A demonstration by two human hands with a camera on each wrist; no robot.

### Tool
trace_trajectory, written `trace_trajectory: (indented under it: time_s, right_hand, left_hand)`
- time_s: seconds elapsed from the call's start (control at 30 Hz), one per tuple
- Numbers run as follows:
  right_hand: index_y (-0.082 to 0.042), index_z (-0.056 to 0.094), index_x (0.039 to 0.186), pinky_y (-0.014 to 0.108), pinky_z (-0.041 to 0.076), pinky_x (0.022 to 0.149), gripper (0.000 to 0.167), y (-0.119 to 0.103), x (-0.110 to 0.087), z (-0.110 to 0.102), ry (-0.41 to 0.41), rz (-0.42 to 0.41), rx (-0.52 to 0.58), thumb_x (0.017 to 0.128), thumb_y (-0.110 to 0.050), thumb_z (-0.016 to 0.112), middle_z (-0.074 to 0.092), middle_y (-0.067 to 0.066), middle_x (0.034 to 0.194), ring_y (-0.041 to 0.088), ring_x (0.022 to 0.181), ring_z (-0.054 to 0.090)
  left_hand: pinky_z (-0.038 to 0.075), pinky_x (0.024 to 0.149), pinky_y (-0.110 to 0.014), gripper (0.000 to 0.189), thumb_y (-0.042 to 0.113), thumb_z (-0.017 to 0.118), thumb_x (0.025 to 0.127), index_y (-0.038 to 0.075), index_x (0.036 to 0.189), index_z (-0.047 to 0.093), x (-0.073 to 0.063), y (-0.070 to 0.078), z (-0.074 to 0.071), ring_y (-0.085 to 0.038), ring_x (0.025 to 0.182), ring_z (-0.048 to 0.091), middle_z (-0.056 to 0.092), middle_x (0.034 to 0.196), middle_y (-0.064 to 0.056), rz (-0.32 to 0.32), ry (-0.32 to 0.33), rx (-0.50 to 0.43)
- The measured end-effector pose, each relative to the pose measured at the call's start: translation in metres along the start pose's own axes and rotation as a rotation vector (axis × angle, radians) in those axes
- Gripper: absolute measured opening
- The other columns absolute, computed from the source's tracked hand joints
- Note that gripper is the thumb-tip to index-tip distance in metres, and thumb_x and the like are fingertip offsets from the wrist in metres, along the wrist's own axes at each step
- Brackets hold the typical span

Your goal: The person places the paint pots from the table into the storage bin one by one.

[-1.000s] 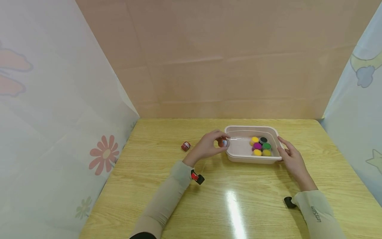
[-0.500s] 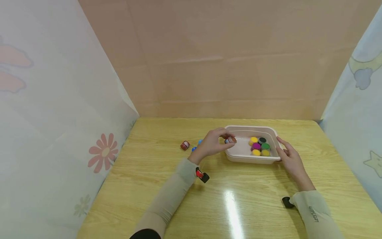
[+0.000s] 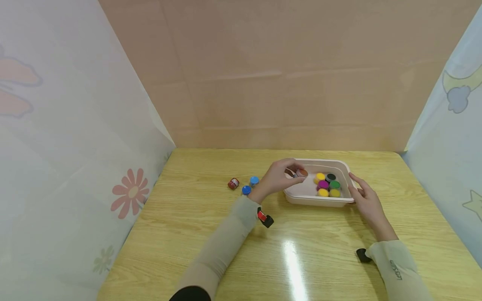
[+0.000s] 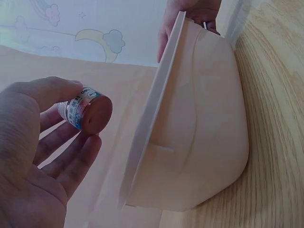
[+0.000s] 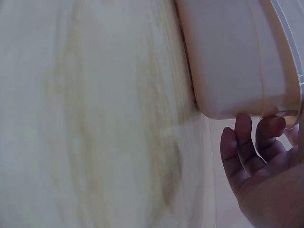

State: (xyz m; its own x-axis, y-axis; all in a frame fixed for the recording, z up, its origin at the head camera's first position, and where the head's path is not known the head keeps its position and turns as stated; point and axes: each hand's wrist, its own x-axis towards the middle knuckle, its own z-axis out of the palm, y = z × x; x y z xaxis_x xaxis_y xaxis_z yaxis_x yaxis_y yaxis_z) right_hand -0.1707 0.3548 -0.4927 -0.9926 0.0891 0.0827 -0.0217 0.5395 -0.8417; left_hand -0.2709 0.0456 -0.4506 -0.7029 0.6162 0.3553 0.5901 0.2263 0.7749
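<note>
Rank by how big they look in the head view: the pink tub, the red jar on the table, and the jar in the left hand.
1. Pink tub, largest by far.
2. Red jar and the jar pinched in the left hand look alike; fingers partly hide the held one.

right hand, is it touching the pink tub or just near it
Touching. In the right wrist view the right hand's fingertips rest against the pink tub's lower wall, below its rim, with no gap showing.

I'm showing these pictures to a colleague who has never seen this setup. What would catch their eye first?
Probably the cluster of bright lids, yellow, magenta, green and black, packed in the right end of the pale pink tub on the wooden table. Next, the left hand pinching a small brown-capped jar over the tub's left end, while the right hand touches its right rim.
</note>
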Motion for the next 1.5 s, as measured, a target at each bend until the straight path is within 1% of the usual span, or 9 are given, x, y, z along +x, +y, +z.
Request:
trace_trajectory:
  time_s: [0.17,0.3,0.43,0.57,0.73,0.97,1.23,1.37,1.5]
  right_hand:
    - [-0.008,0.026,0.164,0.018,0.055,0.067,0.058,0.001,-0.001,-0.001,0.003,-0.001,-0.005,0.112,-0.031,0.043,0.055,0.045,0.134,-0.012,0.086,0.058]
    - [-0.008,0.026,0.163,0.019,0.056,0.067,0.059,0.001,-0.002,-0.001,-0.002,-0.008,0.017,0.112,-0.031,0.043,0.049,0.046,0.140,-0.015,0.089,0.057]
    - [-0.009,0.026,0.164,0.016,0.056,0.068,0.059,0.000,-0.003,-0.002,-0.009,-0.006,0.019,0.112,-0.031,0.043,0.043,0.046,0.146,-0.019,0.093,0.053]
    - [-0.009,0.026,0.164,0.015,0.055,0.069,0.059,-0.001,-0.003,-0.002,-0.009,-0.003,0.007,0.112,-0.032,0.043,0.042,0.045,0.147,-0.022,0.094,0.051]
    - [-0.008,0.026,0.163,0.016,0.055,0.068,0.058,-0.001,-0.004,-0.003,-0.008,-0.001,0.001,0.112,-0.031,0.043,0.045,0.046,0.144,-0.021,0.093,0.052]
    - [-0.008,0.025,0.164,0.018,0.057,0.068,0.059,-0.001,-0.006,-0.003,-0.012,0.006,0.004,0.112,-0.031,0.042,0.044,0.045,0.146,-0.019,0.092,0.053]
    - [-0.008,0.025,0.164,0.020,0.058,0.069,0.059,-0.002,-0.007,-0.003,-0.016,-0.002,0.042,0.112,-0.030,0.042,0.045,0.047,0.143,-0.018,0.093,0.055]
    - [-0.010,0.025,0.164,0.019,0.058,0.070,0.059,-0.001,-0.007,-0.002,-0.018,-0.001,0.048,0.112,-0.031,0.042,0.044,0.047,0.144,-0.018,0.094,0.055]
    - [-0.009,0.025,0.164,0.019,0.058,0.069,0.059,0.001,-0.006,-0.001,-0.019,-0.003,0.041,0.112,-0.031,0.042,0.044,0.046,0.144,-0.018,0.093,0.055]
  left_hand:
    - [0.055,0.080,-0.011,0.033,0.020,0.080,0.093,0.011,0.122,0.071,0.010,0.001,0.010,-0.001,0.092,0.065,0.069,0.107,0.003,-0.033,-0.026,0.010]
    - [0.054,0.081,-0.009,0.038,0.021,0.079,0.094,0.011,0.129,0.069,0.018,0.001,0.016,-0.001,0.095,0.063,0.064,0.110,0.001,-0.058,-0.052,0.042]
    - [0.053,0.082,-0.008,0.039,0.022,0.078,0.094,0.009,0.130,0.069,0.025,0.001,0.022,-0.002,0.096,0.063,0.061,0.112,0.000,-0.081,-0.072,0.072]
    - [0.050,0.084,-0.007,0.040,0.027,0.077,0.095,0.010,0.130,0.069,0.033,0.001,0.027,-0.001,0.099,0.062,0.062,0.115,0.003,-0.098,-0.092,0.184]
    - [0.047,0.086,-0.010,0.040,0.034,0.076,0.096,0.018,0.132,0.070,0.041,0.003,0.032,-0.001,0.100,0.061,0.063,0.112,0.009,-0.116,-0.123,0.365]
    - [0.045,0.083,-0.011,0.030,0.035,0.073,0.098,0.024,0.126,0.071,0.051,0.004,0.043,0.000,0.096,0.058,0.061,0.107,0.012,-0.129,-0.163,0.520]
    - [0.042,0.074,-0.014,0.016,0.033,0.070,0.100,0.028,0.115,0.073,0.061,-0.002,0.052,-0.002,0.086,0.054,0.059,0.100,0.012,-0.141,-0.213,0.624]
    - [0.043,0.075,-0.016,0.014,0.029,0.071,0.100,0.026,0.114,0.073,0.063,-0.006,0.056,-0.004,0.086,0.054,0.059,0.100,0.010,-0.155,-0.216,0.643]
    - [0.045,0.082,-0.018,0.017,0.026,0.072,0.099,0.025,0.116,0.072,0.062,-0.011,0.059,-0.004,0.090,0.055,0.060,0.104,0.009,-0.174,-0.223,0.640]
